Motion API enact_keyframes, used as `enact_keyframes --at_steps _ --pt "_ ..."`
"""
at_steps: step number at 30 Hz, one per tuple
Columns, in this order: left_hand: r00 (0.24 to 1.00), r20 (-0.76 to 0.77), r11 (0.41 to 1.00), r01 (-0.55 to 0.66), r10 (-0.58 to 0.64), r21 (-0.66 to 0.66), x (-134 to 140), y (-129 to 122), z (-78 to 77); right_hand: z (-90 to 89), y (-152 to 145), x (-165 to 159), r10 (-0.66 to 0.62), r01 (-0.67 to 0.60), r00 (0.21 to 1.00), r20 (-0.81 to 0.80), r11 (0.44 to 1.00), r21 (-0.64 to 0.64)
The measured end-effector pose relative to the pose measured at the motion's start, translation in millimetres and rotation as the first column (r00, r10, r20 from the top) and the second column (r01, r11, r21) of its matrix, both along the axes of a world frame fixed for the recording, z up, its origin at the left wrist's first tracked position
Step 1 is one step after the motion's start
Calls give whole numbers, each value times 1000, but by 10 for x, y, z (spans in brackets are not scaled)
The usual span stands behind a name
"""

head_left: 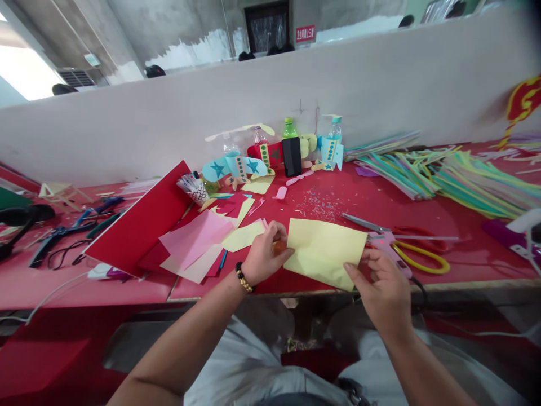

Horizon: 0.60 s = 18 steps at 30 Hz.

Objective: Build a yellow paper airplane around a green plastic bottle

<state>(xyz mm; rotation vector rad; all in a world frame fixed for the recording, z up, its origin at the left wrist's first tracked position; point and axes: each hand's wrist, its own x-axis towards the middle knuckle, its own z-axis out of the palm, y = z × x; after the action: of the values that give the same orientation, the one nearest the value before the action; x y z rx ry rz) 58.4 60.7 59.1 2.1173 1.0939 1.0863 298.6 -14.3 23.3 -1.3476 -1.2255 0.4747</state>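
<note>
Evidently both hands [386, 290] pinch the yellow sheet [323, 248] by opposite edges, scissors [424, 270] crowding its right

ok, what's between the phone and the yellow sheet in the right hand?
Head view: a pink piece, then a scatter of tiny scraps, on the red table between phone and yellow sheet.

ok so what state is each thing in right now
Yellow sheet: held by the right hand, spread out
Left hand: at the sheet's left edge, grip unclear
Glue gun: lying down, partly hidden
Scissors: lying down, partly hidden
Black phone: propped upright
Red board: tilted
Pen cup: holding pens
Green-capped bottle: upright, capped
Straws: loose piles
</note>
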Motion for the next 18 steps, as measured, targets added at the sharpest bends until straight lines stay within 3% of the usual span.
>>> enact_keyframes --at_steps 5,11,13,16,18 --pt "998 5 996 55 -55 -74 41 58 60 66 23 7 49 -51 998 -43 998 -45" --pt "984 -25 953 165 -177 -256 34 233 169 51 77 77 57 -52 995 86 997 -51" --pt "974 -53 913 188 -222 -363 22 299 214 26 111 108 62 -60 994 94 998 -29" --pt "956 -13 805 238 -292 -544 9 366 255 0 147 136 101 -99 993 60 995 -32" --pt "939 53 753 306 -340 -583 6 379 258 1 148 144 137 -134 990 45 989 -54"
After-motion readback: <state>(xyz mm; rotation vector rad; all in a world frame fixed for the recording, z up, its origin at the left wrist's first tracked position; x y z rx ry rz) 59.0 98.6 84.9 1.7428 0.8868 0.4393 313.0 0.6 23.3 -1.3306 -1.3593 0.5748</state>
